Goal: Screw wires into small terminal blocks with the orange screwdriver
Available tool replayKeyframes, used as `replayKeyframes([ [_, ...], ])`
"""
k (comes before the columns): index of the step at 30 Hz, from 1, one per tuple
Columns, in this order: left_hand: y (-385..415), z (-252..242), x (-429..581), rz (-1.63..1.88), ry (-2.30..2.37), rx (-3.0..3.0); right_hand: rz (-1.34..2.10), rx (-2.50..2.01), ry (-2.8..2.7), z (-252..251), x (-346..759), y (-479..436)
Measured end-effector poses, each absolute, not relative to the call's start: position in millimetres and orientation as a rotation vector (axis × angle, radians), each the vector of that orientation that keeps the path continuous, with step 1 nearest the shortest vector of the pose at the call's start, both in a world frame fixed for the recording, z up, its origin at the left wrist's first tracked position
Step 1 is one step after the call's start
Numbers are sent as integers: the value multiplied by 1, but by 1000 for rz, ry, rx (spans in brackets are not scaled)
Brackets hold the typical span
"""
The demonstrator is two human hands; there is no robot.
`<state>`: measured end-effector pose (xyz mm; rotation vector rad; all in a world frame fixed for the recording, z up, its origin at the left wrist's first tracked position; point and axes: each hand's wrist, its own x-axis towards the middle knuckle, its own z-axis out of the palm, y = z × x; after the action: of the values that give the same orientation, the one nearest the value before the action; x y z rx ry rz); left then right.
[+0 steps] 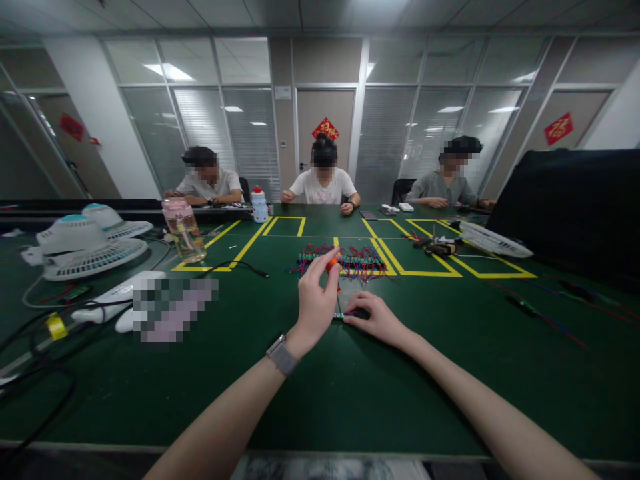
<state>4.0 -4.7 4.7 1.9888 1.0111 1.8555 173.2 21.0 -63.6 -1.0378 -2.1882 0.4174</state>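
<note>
Clamping an orange screwdriver (333, 264) upright in the grip of the left hand (316, 293) — and pinching a small circuit board (339, 316) on the green worktop (360, 400) with the right hand (376, 317), near the wired boards (367, 265).

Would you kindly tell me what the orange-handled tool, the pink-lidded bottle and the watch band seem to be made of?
Orange-handled tool: handle probably plastic, from its bright, even colour; thin shaft likely metal.
Pink-lidded bottle: glossy, see-through body, so plastic or glass; opaque lid, likely plastic.
Watch band: flat grey, perhaps fabric or metal mesh; too small to tell.
</note>
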Motion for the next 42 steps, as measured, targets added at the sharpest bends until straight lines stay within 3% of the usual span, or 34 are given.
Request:
replayKeyframes([
  [42, -3, 4, 5, 1845, 1007, 2005, 414, -1029, -2182, -64, 173, 21],
])
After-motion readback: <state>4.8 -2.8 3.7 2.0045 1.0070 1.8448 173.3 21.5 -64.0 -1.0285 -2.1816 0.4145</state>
